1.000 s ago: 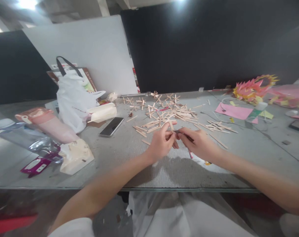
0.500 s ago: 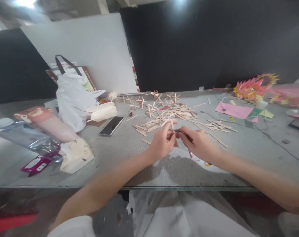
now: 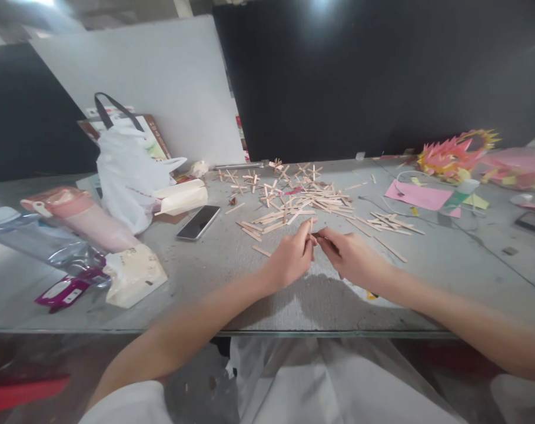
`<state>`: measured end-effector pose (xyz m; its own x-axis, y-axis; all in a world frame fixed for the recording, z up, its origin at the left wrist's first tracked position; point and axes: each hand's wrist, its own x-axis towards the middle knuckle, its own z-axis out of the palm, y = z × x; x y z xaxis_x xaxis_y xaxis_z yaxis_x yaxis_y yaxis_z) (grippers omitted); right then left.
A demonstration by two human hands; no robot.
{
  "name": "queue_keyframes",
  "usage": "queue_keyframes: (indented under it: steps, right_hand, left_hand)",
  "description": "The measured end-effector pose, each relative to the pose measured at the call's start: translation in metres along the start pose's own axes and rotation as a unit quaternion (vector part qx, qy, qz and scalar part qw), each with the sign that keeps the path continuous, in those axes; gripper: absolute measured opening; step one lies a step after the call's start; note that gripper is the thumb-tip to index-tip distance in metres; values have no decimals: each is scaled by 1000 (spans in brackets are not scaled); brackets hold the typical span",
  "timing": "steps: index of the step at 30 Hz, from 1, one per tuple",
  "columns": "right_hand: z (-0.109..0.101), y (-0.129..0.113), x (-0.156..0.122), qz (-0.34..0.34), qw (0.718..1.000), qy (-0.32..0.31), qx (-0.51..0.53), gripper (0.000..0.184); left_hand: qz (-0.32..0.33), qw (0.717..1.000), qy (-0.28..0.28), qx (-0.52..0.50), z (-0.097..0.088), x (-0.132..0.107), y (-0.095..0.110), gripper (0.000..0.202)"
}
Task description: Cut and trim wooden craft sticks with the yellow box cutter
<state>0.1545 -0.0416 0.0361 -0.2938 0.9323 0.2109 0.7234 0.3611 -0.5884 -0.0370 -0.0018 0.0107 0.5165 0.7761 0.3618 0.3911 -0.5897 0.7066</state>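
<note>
In the head view my left hand point(image 3: 290, 259) is closed round a small wooden craft stick point(image 3: 311, 226), which stands up between thumb and forefinger. My right hand point(image 3: 359, 254) meets it from the right, fingers pinched on a slim dark-tipped tool point(image 3: 317, 235). The tool's tip is at the stick, close to the left fingertips; its exact kind is too small to make out. Beyond both hands lies a loose pile of craft sticks point(image 3: 329, 202). Several sticks joined into star-like crosses point(image 3: 252, 181) stand behind and left of that pile.
On the left are a phone point(image 3: 199, 222), a white plastic bag point(image 3: 125, 176), a pink bottle point(image 3: 88, 218), a clear bottle point(image 3: 42, 244) and a tissue pack point(image 3: 137, 275). Pink paper point(image 3: 419, 195) and a spiky paper craft point(image 3: 448, 156) lie on the right. Dark and white panels stand behind.
The stick in my left hand has turned more edge-on, and my left fingers have closed further round it. The pink end of the tool under my right hand no longer shows.
</note>
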Motion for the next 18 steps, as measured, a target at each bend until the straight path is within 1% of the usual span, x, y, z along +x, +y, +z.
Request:
queue_keyframes:
  steps: [3,5,10,14,16,18]
  right_hand:
    - [-1,1,0,2,1000,-8,3,22]
    - [-1,1,0,-2,1000,-6,6,21]
    - [0,2,1,-7,1000,6,23,24]
    - [-2,1,2,-13,999,11,41,26]
    - [-3,-1,2,-13,999,10,52,27]
    - [-5,-2,1,-10,998,7,65,28]
  left_hand:
    - [22,999,-13,27,-3,1,0,50]
    - [18,1000,-17,16,-4,2,0,50]
    - [-12,997,-10,-77,-2,4,-2,50]
    - [-7,991,-2,-136,-1,4,-2,66]
    - [9,992,-1,-124,-1,4,-2,70]
    - [22,995,0,-96,-2,4,-1,69]
